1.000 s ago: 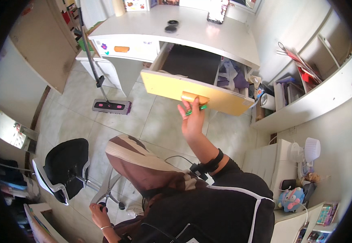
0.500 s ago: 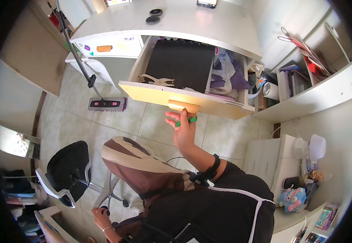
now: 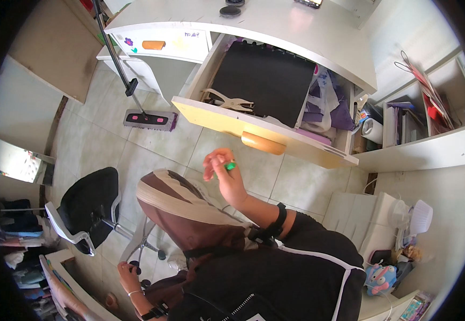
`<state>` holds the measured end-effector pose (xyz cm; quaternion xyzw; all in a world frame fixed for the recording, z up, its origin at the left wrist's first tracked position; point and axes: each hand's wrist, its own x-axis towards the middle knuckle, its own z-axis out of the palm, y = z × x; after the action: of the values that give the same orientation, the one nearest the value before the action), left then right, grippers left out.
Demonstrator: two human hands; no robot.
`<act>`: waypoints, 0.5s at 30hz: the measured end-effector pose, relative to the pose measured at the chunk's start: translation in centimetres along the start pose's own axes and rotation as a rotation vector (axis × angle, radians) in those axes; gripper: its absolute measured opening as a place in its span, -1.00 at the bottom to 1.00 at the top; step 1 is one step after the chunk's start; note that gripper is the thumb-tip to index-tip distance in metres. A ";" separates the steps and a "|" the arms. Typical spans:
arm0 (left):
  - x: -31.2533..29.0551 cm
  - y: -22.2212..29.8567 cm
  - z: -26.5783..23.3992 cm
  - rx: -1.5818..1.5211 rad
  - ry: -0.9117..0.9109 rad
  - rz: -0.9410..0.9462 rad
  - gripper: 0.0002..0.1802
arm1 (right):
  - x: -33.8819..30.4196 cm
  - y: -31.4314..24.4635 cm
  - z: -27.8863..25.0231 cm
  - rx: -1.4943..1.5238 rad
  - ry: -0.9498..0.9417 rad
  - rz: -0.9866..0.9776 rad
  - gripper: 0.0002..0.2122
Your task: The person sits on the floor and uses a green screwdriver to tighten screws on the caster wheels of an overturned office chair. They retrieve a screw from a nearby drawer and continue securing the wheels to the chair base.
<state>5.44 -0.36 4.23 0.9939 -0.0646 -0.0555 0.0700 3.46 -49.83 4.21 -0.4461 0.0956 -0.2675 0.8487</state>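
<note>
My right hand [image 3: 224, 170] is curled around a small green stick-shaped object [image 3: 230, 166], mostly hidden by the fingers. It hovers below the pulled-out drawer [image 3: 216, 119], apart from the orange handle [image 3: 263, 143] on the yellow front. Inside the drawer lie a large black folder [image 3: 262, 80], a cream plier-like tool [image 3: 230, 100] and crumpled purple and white cloth [image 3: 326, 104]. My left hand [image 3: 129, 277] hangs low at the left beside the dark casters of a chair. Its fingers overlap those dark shapes, so whether it holds anything is unclear.
Left of me stands a black swivel chair [image 3: 90, 208]. A flat mop [image 3: 149, 120] leans by the white desk [image 3: 275, 24], which carries round black lids [image 3: 230, 11]. Shelves with folders [image 3: 403, 123] line the right, above a white cabinet [image 3: 350, 216] and a blue plush toy [image 3: 380, 279].
My right hand has left the drawer handle and drawn back to the left and down, still with the green object. The drawer stays pulled out. The whole view has shifted slightly.
</note>
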 end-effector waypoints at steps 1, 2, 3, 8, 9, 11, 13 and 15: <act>0.1 0.0 0.0 -0.013 -0.019 -0.021 -0.82 | 0.2 -0.3 0.1 -0.022 -0.077 0.050 -0.82; 0.0 0.1 -0.1 0.001 -0.029 -0.024 -0.82 | 0.5 -0.7 0.3 -0.041 -0.152 0.097 -0.83; 0.1 0.1 -0.2 0.009 -0.045 -0.038 -0.83 | 0.6 -1.3 0.6 -0.030 -0.197 0.109 -0.83; 0.3 0.4 -0.5 0.082 -0.067 0.005 -0.85 | 2.6 -7.2 2.8 -0.286 -0.371 -0.014 -0.88; 0.2 0.5 -0.5 0.092 -0.066 -0.005 -0.85 | 3.0 -9.1 3.1 -0.371 -0.403 -0.063 -0.89; 0.2 0.5 -0.4 0.092 -0.049 0.015 -0.85 | 4.3 -13.3 3.1 -0.858 -0.418 -0.419 -0.92; 0.1 0.6 -0.4 0.089 -0.029 0.023 -0.84 | 6.7 -16.4 3.3 -1.147 -0.251 -0.608 -0.86; -0.2 0.8 -0.2 0.070 0.002 0.017 -0.83 | 8.7 -18.9 3.0 -1.489 -0.156 -0.572 -0.86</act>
<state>5.20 -1.07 4.57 0.9952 -0.0746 -0.0518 0.0356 4.96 -61.06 21.86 -0.9200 0.0716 -0.3087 0.2308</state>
